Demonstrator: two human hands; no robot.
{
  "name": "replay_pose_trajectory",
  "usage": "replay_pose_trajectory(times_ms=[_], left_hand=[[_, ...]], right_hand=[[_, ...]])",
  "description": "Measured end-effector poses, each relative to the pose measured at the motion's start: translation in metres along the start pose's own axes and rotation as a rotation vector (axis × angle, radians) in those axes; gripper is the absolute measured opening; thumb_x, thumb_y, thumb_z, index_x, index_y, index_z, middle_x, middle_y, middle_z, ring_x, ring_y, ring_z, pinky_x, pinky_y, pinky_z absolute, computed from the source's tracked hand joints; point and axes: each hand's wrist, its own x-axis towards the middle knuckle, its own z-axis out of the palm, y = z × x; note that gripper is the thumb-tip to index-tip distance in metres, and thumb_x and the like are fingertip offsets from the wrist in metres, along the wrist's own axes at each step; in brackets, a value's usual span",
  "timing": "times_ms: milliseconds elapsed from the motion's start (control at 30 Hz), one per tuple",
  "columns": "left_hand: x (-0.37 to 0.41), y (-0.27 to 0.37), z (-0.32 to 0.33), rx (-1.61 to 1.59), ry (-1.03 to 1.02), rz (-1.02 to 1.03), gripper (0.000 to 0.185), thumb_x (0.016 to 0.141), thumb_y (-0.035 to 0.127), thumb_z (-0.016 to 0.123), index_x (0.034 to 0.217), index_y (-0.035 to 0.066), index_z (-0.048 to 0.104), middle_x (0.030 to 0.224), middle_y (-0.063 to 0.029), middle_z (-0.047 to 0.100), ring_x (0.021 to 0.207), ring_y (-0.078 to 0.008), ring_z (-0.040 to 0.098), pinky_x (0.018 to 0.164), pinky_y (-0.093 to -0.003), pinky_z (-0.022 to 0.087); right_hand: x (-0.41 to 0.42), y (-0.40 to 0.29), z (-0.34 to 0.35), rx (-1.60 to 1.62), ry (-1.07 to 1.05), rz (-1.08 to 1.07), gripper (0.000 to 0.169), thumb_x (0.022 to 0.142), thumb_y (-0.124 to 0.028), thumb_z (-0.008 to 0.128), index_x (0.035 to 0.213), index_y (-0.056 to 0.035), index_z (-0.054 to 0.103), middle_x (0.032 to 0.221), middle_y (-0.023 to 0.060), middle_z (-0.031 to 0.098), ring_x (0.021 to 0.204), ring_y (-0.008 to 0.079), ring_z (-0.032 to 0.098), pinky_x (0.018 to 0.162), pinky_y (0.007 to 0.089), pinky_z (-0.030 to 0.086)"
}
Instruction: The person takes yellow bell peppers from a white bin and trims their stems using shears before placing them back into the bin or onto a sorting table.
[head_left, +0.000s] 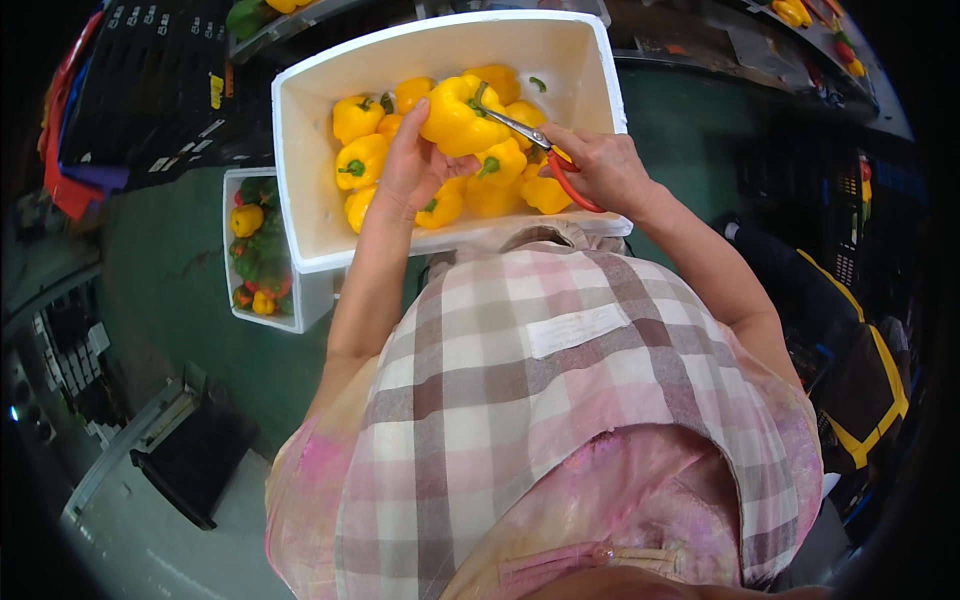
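My left hand (426, 161) holds up a yellow bell pepper (459, 124) above a white foam box (450, 46). My right hand (604, 169) grips red-handled scissors (574, 184). Their metal blades reach to the green stem (478, 94) of the held pepper; whether they touch it I cannot tell. Under my hands, several more yellow peppers (361, 161) lie in the box, many with green stems. A cut piece of green stem (538, 84) rests on the box floor near the far wall.
Left of the box stands a smaller foam box (298, 300) of green, red and yellow peppers. Black crates (142, 90) are stacked at the upper left. A black bin (199, 469) stands lower left. Another person in dark clothing with yellow trim (855, 375) is at the right.
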Motion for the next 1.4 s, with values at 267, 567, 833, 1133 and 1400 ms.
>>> replay_pose_trajectory(times_ms=[267, 567, 833, 1133, 1400], left_hand=[[0.005, -0.002, -0.021, -0.11, -0.003, -0.075, 0.062, 0.101, 0.062, 0.043, 0.136, 0.012, 0.056, 0.114, -0.0133, 0.071, 0.086, -0.0234, 0.067, 0.065, -0.0285, 0.05], [0.004, -0.002, -0.017, -0.214, -0.004, -0.165, 0.07, 0.097, 0.071, 0.044, 0.132, 0.011, 0.058, 0.107, -0.0132, 0.071, 0.083, -0.0279, 0.068, 0.056, -0.0287, 0.048], [0.007, -0.007, -0.019, -0.178, -0.094, -0.248, 0.071, 0.097, 0.073, 0.044, 0.127, 0.011, 0.062, 0.098, -0.0113, 0.073, 0.078, -0.027, 0.068, 0.054, -0.027, 0.047], [0.001, -0.013, -0.018, -0.204, -0.062, -0.231, 0.073, 0.097, 0.073, 0.042, 0.127, 0.01, 0.062, 0.094, -0.011, 0.072, 0.074, -0.0249, 0.068, 0.05, -0.024, 0.046], [0.002, -0.014, -0.01, -0.131, 0.035, -0.262, 0.071, 0.098, 0.072, 0.041, 0.125, 0.01, 0.063, 0.093, -0.01, 0.072, 0.073, -0.0236, 0.068, 0.05, -0.0233, 0.047]], right_hand=[[-0.002, 0.004, 0.013, 0.383, -0.163, 0.105, 0.048, 0.086, -0.037, 0.08, 0.124, -0.0119, 0.066, 0.088, 0.0131, 0.072, 0.076, 0.0314, 0.07, 0.067, 0.0401, 0.054], [-0.006, 0.015, -0.015, -0.013, -0.037, 0.02, 0.048, 0.085, -0.033, 0.081, 0.128, -0.0171, 0.065, 0.089, 0.0082, 0.067, 0.077, 0.0268, 0.065, 0.067, 0.0381, 0.052], [-0.002, 0.012, -0.011, -0.016, 0.008, -0.054, 0.044, 0.087, -0.031, 0.078, 0.126, -0.0171, 0.065, 0.086, 0.0099, 0.067, 0.077, 0.029, 0.067, 0.065, 0.0411, 0.052], [-0.005, 0.008, -0.014, 0.024, -0.102, 0.03, 0.051, 0.084, -0.031, 0.082, 0.13, -0.0165, 0.064, 0.091, 0.0095, 0.067, 0.079, 0.0269, 0.067, 0.067, 0.038, 0.053], [0.001, 0.016, -0.006, -0.018, -0.065, -0.047, 0.035, 0.092, -0.029, 0.072, 0.123, -0.0169, 0.065, 0.083, 0.011, 0.067, 0.073, 0.0309, 0.067, 0.061, 0.0425, 0.051]])
